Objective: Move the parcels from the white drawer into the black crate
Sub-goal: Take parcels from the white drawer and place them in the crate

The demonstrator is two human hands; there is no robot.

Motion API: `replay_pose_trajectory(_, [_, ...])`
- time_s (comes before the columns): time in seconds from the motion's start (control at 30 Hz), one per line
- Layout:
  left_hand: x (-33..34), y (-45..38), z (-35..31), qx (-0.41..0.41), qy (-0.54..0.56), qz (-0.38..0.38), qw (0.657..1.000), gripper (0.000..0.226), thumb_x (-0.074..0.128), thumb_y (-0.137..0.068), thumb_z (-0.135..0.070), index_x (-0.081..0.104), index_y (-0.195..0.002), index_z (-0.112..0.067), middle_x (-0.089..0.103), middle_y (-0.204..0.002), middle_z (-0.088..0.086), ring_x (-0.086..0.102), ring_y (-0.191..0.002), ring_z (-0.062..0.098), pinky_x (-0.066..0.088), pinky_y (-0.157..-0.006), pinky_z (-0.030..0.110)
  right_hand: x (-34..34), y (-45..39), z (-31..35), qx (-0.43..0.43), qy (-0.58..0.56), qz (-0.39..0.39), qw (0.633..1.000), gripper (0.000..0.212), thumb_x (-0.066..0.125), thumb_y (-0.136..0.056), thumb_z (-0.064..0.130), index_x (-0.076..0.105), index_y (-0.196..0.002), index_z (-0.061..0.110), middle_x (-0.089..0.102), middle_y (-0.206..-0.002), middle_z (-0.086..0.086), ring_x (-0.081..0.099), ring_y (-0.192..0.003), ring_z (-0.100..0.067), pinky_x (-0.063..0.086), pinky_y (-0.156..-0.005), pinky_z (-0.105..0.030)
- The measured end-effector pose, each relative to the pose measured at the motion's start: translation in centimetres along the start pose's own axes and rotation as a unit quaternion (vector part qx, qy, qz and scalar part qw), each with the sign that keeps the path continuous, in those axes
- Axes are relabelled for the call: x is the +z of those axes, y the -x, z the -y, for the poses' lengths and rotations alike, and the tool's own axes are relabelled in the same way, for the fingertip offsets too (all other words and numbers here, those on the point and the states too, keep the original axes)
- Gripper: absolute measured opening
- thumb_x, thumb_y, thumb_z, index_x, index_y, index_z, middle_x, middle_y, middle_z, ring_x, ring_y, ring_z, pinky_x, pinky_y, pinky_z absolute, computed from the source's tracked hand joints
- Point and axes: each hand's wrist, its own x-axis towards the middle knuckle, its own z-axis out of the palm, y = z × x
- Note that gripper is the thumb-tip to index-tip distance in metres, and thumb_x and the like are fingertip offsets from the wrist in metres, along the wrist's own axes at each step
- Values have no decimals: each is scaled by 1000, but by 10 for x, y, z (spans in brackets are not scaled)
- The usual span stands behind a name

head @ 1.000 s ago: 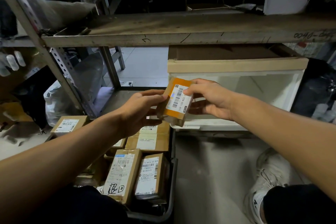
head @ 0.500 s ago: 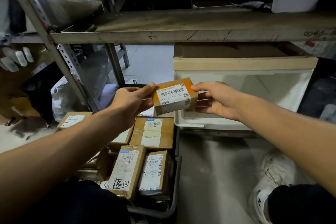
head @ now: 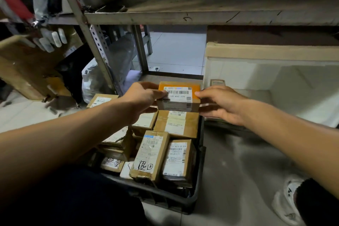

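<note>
A small cardboard parcel [head: 178, 97] with orange tape and a white barcode label is held level above the far end of the black crate [head: 199, 180]. My left hand [head: 143, 97] grips its left end, thumb on the label. My right hand [head: 222, 103] touches its right end with the fingertips. The crate on the floor holds several brown labelled parcels [head: 152, 156]. The white drawer [head: 271, 86] stands pulled out at the right; the part of its inside that I can see holds no parcels.
A metal rack with a worn wooden shelf [head: 211, 17] runs overhead, its perforated post [head: 95, 46] left of the crate. One parcel [head: 100, 100] lies outside the crate at the left. Bags and cardboard crowd the left. A white shoe [head: 286, 202] rests at bottom right.
The parcel has been turned from tilted upright to flat and carried left, away from the drawer and over the crate's far end. Both hands went with it.
</note>
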Motion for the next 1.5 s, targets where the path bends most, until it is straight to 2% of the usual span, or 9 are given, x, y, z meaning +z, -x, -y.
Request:
replay_pose_trajectory(0.13, [-21,-1,15,-8,-30,-18,999,23,71,-91,-18,63,-112,-14,76,-97,6,72,-83,15,50,-69,29,25,-12,-12,14,3,1,1000,12,71,-90,5,62,-96,11,75,-96,-11,73,-94,-23,61,-83,-42])
replay_pose_trajectory(0.47, [-76,-7,50,-24,-29,-84,996,13,70,-91,-9,67,-100,-19,74,-104,10,70,-101,27,57,-87,38,93,-37,-26,35,-11,63,997,10,64,-94,13,65,-104,14,78,-80,-1,72,-91,-20,53,-98,-42])
replay_pose_trajectory(0.57, [-94,-8,64,-35,-29,-120,992,16,68,-91,-4,68,-94,-20,74,-103,11,69,-101,27,53,-76,31,120,-48,-34,45,-22,76,996,15,63,-94,11,66,-109,12,78,-91,-6,74,-90,-22,55,-96,-41])
replay_pose_trajectory(0.8, [-148,-10,102,-85,-2,-164,983,26,51,-97,5,68,-109,-12,74,-104,12,64,-95,25,49,-85,39,187,-75,-52,74,-24,120,990,18,64,-92,12,67,-110,15,76,-101,-4,72,-99,-25,52,-101,-43])
replay_pose_trajectory(0.9, [-168,-13,118,-98,4,-185,978,27,49,-98,4,68,-108,-12,74,-106,13,67,-98,25,52,-89,43,213,-83,-59,90,-10,137,986,8,65,-92,13,67,-97,18,72,-101,-2,68,-107,-26,55,-94,-39])
replay_pose_trajectory(1.0, [-184,-15,130,-105,-1,-193,976,27,48,-99,3,66,-113,-11,75,-104,11,69,-98,25,52,-93,44,230,-85,-65,107,6,142,984,6,66,-92,12,64,-94,18,64,-93,0,63,-76,-13,55,-94,-38])
replay_pose_trajectory(1.17, [-203,-18,148,-122,2,-199,972,28,48,-98,2,64,-116,-13,73,-100,5,66,-97,18,51,-84,36,256,-96,-73,118,8,155,981,10,67,-92,11,63,-95,19,61,-91,-2,61,-73,-15,54,-99,-42])
replay_pose_trajectory(1.33, [-209,-19,157,-139,6,-200,970,35,46,-97,4,65,-84,-22,74,-90,-1,66,-100,20,49,-92,42,266,-97,-79,107,21,166,980,12,66,-93,12,61,-95,23,69,-98,-5,71,-90,-22,56,-94,-39])
replay_pose_trajectory(1.5, [-204,-25,162,-145,4,-153,978,26,50,-99,0,66,-105,-19,72,-109,7,65,-110,25,52,-87,36,249,-93,-88,112,51,148,981,26,66,-94,15,61,-120,14,71,-108,-13,72,-97,-25,58,-89,-35])
